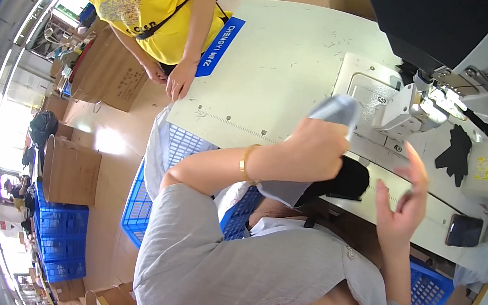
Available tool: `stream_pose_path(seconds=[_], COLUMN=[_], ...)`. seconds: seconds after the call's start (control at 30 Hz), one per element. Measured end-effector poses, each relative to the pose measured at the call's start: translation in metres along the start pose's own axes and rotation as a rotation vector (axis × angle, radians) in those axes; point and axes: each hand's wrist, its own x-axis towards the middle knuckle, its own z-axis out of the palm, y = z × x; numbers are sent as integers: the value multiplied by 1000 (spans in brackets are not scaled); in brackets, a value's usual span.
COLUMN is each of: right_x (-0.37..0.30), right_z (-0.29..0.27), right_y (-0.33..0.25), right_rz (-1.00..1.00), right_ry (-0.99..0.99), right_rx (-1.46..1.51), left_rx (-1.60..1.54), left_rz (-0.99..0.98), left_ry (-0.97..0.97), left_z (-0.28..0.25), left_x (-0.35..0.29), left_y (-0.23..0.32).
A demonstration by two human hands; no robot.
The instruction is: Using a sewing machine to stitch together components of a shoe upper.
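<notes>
My left hand (320, 148), with a gold bracelet at its wrist, is closed at the near edge of a pale sewing machine table (278, 50). A grey and black cloth piece (340, 108) is gripped in it; the grey end sticks up blurred above the knuckles, while black cloth (350, 180) shows below them. What kind of item it is, I cannot make out. To the right, my right hand (404, 198) is raised with its fingers apart and nothing in them. Beyond both hands is the sewing machine's head (417, 109).
A black glove-shaped cloth (455, 154) and a phone (464, 231) lie at the table's right. Blue plastic baskets (136, 206) stand under the near edge. A person in a yellow shirt (153, 0) stands at the far left corner. Cardboard boxes (71, 171) are on the floor.
</notes>
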Motion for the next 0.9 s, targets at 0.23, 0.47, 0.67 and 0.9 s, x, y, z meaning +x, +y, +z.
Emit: stream_pose_path(seconds=[0.23, 0.47, 0.67, 0.9], right_x=[27, 24, 22, 52], right_z=[11, 17, 16, -47], right_y=[24, 36, 23, 102], right_rz=[-156, -161, 403, 13], right_ry=[-259, -113, -126, 157], right_rx=[157, 166, 634, -219], left_rx=[-673, -962, -779, -703], left_rz=[302, -252, -72, -47], left_ry=[79, -82, -44, -155], left_z=[7, 2, -41, -44], left_x=[5, 8, 72, 68], left_y=[4, -11, -2, -11])
